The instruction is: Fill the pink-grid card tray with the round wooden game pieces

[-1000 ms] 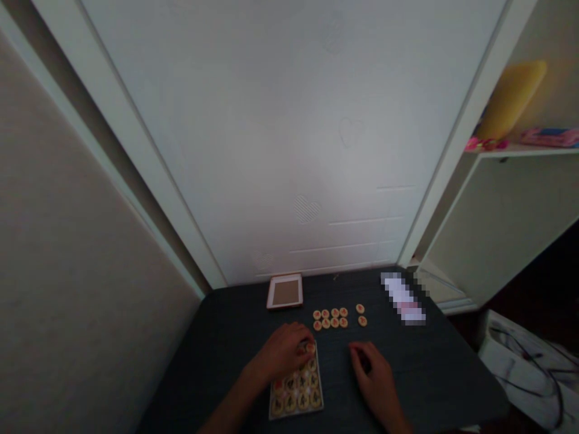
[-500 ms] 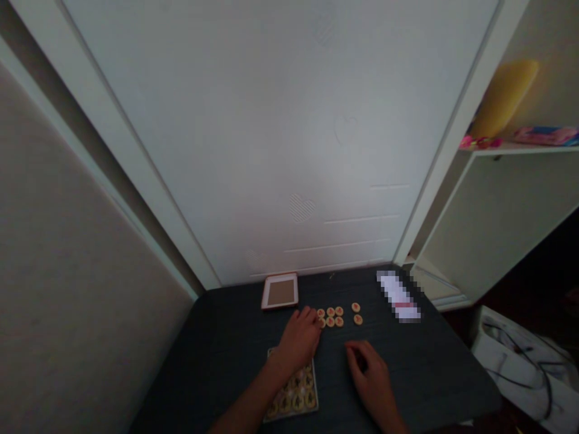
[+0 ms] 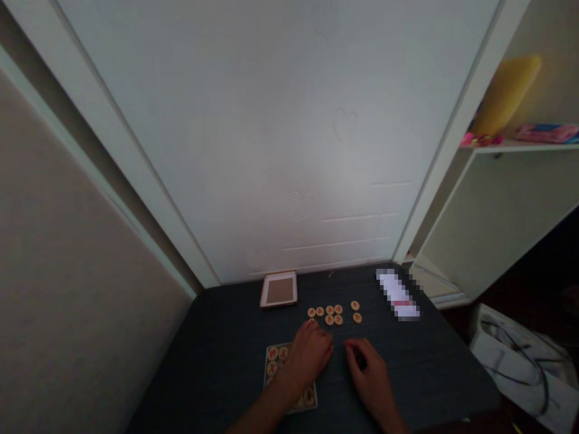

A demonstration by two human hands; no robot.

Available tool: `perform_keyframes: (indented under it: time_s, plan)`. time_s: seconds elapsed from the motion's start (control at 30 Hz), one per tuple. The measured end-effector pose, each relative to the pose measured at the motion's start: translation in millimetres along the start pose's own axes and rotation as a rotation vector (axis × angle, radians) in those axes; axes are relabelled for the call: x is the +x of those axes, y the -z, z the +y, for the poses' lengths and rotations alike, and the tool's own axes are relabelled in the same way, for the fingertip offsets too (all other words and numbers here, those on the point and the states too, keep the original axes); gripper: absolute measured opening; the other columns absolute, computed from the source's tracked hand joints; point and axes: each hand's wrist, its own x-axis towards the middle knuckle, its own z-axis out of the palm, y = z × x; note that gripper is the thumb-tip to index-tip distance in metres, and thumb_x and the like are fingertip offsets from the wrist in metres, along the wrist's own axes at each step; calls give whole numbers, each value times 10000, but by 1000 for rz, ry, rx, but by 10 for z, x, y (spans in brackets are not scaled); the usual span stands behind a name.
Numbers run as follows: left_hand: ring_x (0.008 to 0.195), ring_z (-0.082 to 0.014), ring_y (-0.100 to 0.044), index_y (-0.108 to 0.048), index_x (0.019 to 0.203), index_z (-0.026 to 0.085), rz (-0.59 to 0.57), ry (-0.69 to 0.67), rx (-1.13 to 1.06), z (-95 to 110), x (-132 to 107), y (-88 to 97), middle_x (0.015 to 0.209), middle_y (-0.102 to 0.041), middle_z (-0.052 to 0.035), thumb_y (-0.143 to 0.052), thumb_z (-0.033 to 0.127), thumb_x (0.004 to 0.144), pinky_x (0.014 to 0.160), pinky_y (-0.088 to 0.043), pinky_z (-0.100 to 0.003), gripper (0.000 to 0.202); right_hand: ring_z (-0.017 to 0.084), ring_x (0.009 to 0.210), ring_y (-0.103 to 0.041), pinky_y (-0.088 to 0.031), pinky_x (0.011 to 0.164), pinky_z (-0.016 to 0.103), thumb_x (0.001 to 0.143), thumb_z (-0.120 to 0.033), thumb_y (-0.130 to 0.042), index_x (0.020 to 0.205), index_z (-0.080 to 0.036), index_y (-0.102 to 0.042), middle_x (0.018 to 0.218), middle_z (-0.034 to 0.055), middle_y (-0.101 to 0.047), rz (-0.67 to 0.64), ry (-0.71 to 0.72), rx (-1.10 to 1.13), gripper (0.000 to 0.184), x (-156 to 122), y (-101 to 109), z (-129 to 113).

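Observation:
My left hand lies over the far end of a shallow tray packed with round wooden game discs that carry red marks. Its fingers are stretched loosely forward, and their tips stop just short of a cluster of loose discs on the dark table. I see nothing held in this hand. My right hand rests on the table to the right of the tray. Its fingers are curled under, with nothing visible in them. Two more discs sit apart, to the right of the cluster.
A small square lid or box with a pale rim lies at the table's back edge by the white door. A blurred white item lies at the back right. White shelves stand to the right, and a white bag with cables is on the floor.
My left hand went from the tray out to the loose discs and has now drawn back over the tray's far end. My right hand has barely moved.

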Motion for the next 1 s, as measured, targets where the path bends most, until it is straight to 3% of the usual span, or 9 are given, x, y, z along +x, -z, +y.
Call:
perform_keyframes:
  time_s: [0.13,0.23,0.33,0.43,0.57,0.73,0.9,1.0]
  plan:
    - [948,-222,-649,-673,909,221,16,-9,-64,25,-26,104,936,-723,-35,-639,161,861,928,-472,-362,85,196,780,-695,-539,726,276,984,-380,-520,954,-222,-712,883,51,-734,-6,6,-12,250,7,5,-3]
    - [921,-166,-656,-658,997,239,86,5,-273,-55,-158,238,1013,-701,-8,-627,170,865,837,-502,-262,152,193,757,-693,-539,700,271,980,-381,-524,962,-222,-717,872,48,-735,0,4,-21,250,10,11,-28]
    - [855,-156,-669,-677,982,221,214,146,-575,-262,-417,339,1006,-690,-27,-630,262,884,741,-530,-234,116,189,727,-690,-538,680,269,973,-393,-533,966,-221,-725,858,46,-737,11,-2,-33,259,8,20,-55]
    - [868,-183,-696,-696,966,211,244,327,-747,-523,-774,350,995,-719,-38,-670,402,872,779,-561,-274,214,191,718,-687,-537,683,274,964,-406,-546,958,-218,-730,845,45,-735,9,-9,-42,264,9,37,-64]
    - [920,-226,-729,-710,978,205,257,519,-906,-726,-1201,281,966,-773,-44,-702,458,838,849,-579,-323,289,199,749,-682,-530,704,283,956,-403,-558,984,-214,-727,869,50,-730,-4,-22,-31,254,8,50,-119]
    - [978,-259,-741,-748,1020,211,249,628,-1015,-658,-1401,244,1021,-796,-57,-701,513,814,888,-588,-353,368,199,812,-679,-515,754,278,971,-360,-537,1002,-220,-716,907,51,-725,-68,-15,67,230,-86,-105,-489]
    - [1051,-258,-722,-744,1083,233,231,552,-1129,-474,-1419,232,1151,-767,-59,-706,503,829,929,-575,-342,372,181,822,-676,-505,769,259,941,-323,-598,1022,-234,-708,915,26,-726,-273,29,219,163,-210,-411,-997]
    - [1021,-244,-729,-729,1044,231,233,500,-1173,-412,-1422,208,1097,-775,-51,-713,480,841,913,-570,-319,321,181,809,-678,-502,747,254,908,-340,-650,966,-227,-712,901,24,-733,-349,-31,289,141,-217,-539,-1161]
